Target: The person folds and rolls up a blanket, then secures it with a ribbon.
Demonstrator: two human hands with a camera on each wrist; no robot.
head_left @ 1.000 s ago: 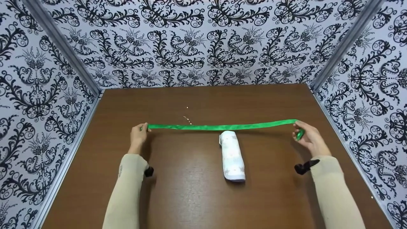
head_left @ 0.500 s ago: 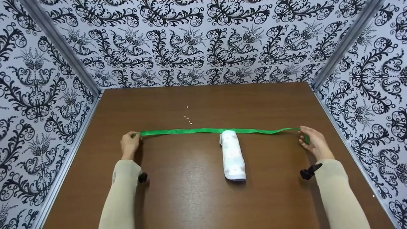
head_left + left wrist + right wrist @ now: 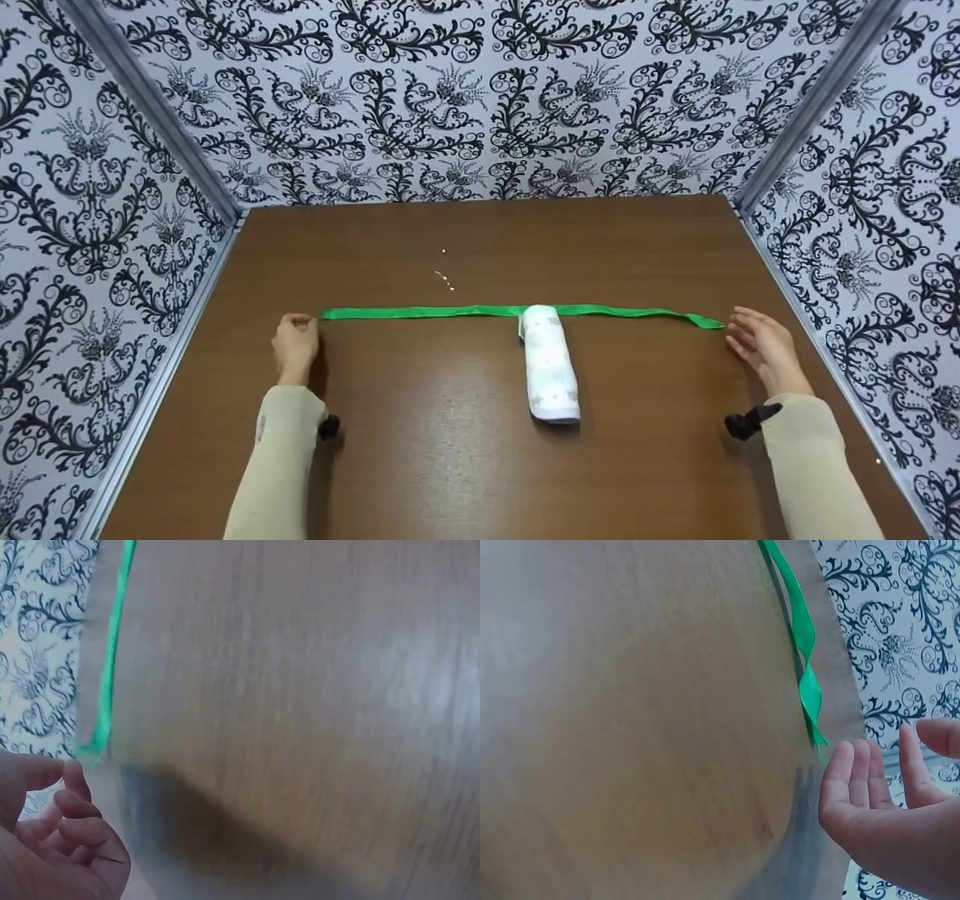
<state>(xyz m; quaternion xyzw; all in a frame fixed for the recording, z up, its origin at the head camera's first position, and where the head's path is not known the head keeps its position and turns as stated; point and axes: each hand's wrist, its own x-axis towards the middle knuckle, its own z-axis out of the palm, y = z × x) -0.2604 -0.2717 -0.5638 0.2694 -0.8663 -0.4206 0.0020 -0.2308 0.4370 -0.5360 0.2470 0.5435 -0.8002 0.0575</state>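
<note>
A long green ribbon [image 3: 420, 312] lies stretched sideways across the brown table, its right end twisted. Just left of its left end is my left hand [image 3: 296, 346], with no ribbon showing inside it. In the left wrist view, that hand's thumb and index tips are close together, and the ribbon end [image 3: 94, 748] lies just beyond them. My right hand [image 3: 766, 346] has its fingers spread beside the ribbon's right end and holds nothing. In the right wrist view, the ribbon tip [image 3: 819, 736] is a little apart from the fingertips [image 3: 842, 754]. A white rolled cloth [image 3: 551, 367] overlaps the ribbon's middle.
The brown tabletop [image 3: 442, 450] is enclosed by black-and-white patterned walls [image 3: 480, 112] at the back and both sides. Small pale specks [image 3: 445, 279] show behind the ribbon. A dark device [image 3: 746, 424] is at the right wrist, another [image 3: 328, 427] at the left.
Both hands have moved outward and slightly nearer the body. The ribbon has been lowered and let go at both ends. The rolled cloth has stayed put.
</note>
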